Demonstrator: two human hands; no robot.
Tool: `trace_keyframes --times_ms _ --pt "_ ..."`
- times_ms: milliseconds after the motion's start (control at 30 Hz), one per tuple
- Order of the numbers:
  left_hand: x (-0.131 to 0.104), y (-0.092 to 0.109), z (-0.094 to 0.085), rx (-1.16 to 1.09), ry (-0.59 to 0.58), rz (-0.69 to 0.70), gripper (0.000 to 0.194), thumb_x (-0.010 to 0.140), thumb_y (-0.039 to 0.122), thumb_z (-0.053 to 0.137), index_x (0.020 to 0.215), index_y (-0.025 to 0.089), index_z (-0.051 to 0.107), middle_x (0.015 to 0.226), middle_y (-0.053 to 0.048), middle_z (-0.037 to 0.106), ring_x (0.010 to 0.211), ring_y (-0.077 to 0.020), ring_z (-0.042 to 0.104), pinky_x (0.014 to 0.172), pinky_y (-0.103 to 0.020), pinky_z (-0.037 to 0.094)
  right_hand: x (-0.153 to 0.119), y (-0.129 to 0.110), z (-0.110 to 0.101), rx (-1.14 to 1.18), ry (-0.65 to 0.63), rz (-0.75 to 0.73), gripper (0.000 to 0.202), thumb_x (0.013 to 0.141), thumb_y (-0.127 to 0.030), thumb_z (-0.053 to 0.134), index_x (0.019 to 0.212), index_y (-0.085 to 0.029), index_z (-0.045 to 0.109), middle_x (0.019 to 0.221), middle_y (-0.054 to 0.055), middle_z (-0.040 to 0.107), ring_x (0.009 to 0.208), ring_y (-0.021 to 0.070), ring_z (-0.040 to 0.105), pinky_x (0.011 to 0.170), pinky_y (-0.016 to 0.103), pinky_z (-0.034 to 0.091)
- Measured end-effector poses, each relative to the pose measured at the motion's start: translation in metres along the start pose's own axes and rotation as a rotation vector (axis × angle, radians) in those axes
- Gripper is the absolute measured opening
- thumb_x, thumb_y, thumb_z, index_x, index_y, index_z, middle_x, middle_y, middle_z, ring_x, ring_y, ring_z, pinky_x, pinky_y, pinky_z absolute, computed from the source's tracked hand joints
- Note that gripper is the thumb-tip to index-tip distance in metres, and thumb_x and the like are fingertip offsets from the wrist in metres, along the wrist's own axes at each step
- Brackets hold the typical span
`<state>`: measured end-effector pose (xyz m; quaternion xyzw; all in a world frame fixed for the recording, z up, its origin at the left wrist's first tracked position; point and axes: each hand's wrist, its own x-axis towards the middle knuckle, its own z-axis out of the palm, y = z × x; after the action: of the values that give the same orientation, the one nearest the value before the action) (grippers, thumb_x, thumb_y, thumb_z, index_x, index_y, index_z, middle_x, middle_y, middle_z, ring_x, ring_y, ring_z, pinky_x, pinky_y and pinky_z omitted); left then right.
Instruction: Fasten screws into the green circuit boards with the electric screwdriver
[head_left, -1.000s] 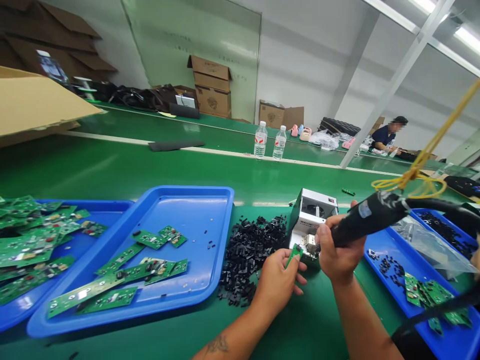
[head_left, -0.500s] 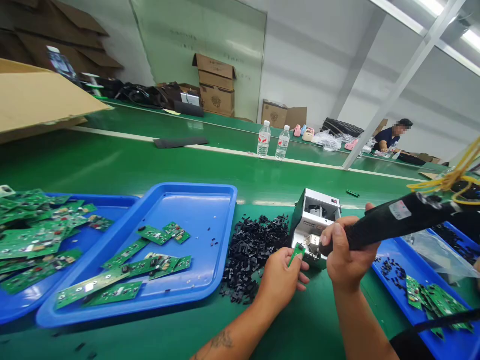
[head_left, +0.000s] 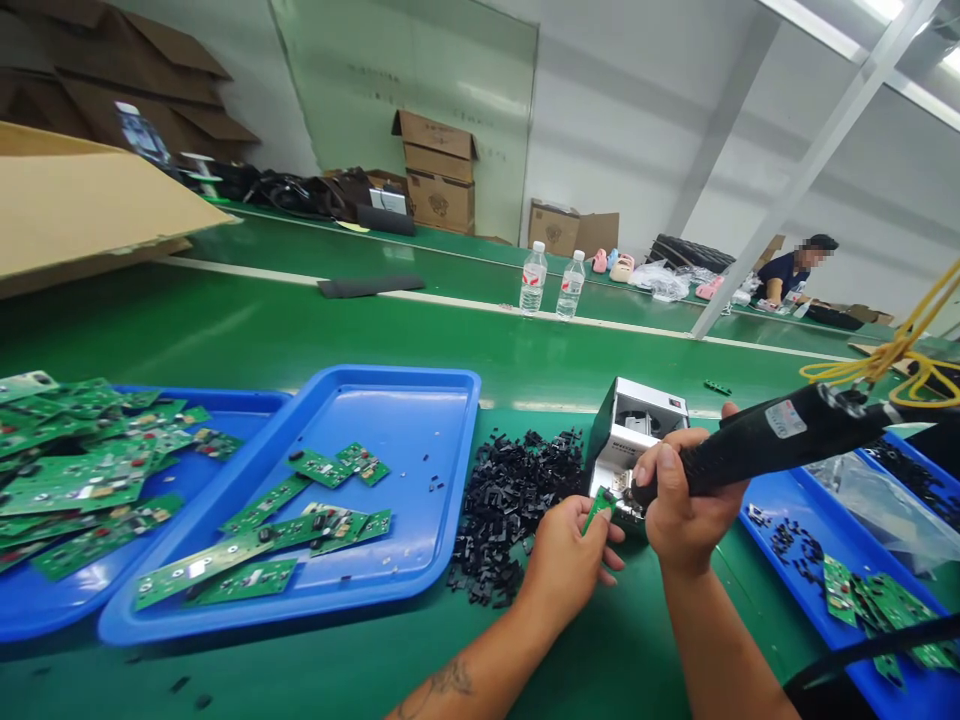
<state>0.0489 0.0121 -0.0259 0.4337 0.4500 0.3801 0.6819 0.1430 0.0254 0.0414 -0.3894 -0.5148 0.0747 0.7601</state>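
Observation:
A small green circuit board (head_left: pixel 598 508) is pinched between the thumb and fingers of my left hand (head_left: pixel 571 555). My right hand (head_left: pixel 686 505) is wrapped round a black electric screwdriver (head_left: pixel 772 435), whose tip end points down-left at the board. Whether the tip touches the board is too small to tell. Just behind both hands stands a white and black box-shaped machine (head_left: pixel 637 405), its lower front partly hidden by my fingers. A heap of small black parts (head_left: pixel 517 500) lies on the green table left of the machine.
A blue tray (head_left: pixel 463 480) with several circuit boards stands left of the heap, beside another tray piled with boards. At right, a blue tray (head_left: pixel 802 590) holds boards and black bits. Two water bottles (head_left: pixel 533 280) (head_left: pixel 570 287) stand behind; a person (head_left: pixel 791 270) sits far back right.
The screwdriver in my right hand has shifted slightly left and its tip is closer to the board in my left hand. The whole view has moved a little.

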Motion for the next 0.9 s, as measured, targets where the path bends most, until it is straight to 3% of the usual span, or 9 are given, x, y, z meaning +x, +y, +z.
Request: trace_keyframes --times_ms 300,567,800,900 --pt "-0.001 0.002 0.001 -0.030 0.000 0.002 0.021 0.090 0.035 0.060 0.087 0.015 0.057 0.081 -0.005 0.071 0.048 -0.0114 0.063 0.038 -0.021 0.050 -0.008 0.005 -0.003 0.033 -0.087 -0.006 0.062 0.093 -0.023 0.064 0.146 -0.033 0.035 0.078 -0.008 0.051 0.049 0.0069 0.052 0.051 0.024 0.048" --pt "0.002 -0.002 0.000 -0.033 -0.006 0.018 0.023 0.089 0.037 0.061 0.087 0.015 0.057 0.078 -0.006 0.072 0.044 -0.0108 0.061 0.037 -0.021 0.050 -0.015 0.014 -0.004 -0.047 -0.128 -0.027 0.041 0.092 -0.024 0.065 0.129 -0.026 0.049 0.079 -0.006 0.053 0.056 0.0091 0.054 0.056 0.027 0.052" --pt "0.003 -0.002 -0.002 0.008 -0.009 0.014 0.028 0.089 0.042 0.064 0.086 0.015 0.058 0.080 -0.006 0.072 0.045 -0.0112 0.062 0.036 -0.021 0.049 -0.002 0.008 -0.018 -0.026 -0.017 -0.142 0.067 0.092 -0.018 0.064 0.150 -0.030 0.033 0.079 -0.008 0.056 0.051 0.0077 0.056 0.056 0.027 0.054" --pt "0.004 -0.003 -0.002 0.010 -0.015 0.019 0.029 0.089 0.043 0.063 0.086 0.015 0.057 0.081 -0.006 0.073 0.045 -0.0107 0.062 0.035 -0.020 0.048 -0.001 0.014 -0.023 -0.110 -0.038 -0.119 0.063 0.090 -0.021 0.067 0.145 -0.029 0.036 0.079 -0.008 0.056 0.052 0.0074 0.056 0.057 0.026 0.054"
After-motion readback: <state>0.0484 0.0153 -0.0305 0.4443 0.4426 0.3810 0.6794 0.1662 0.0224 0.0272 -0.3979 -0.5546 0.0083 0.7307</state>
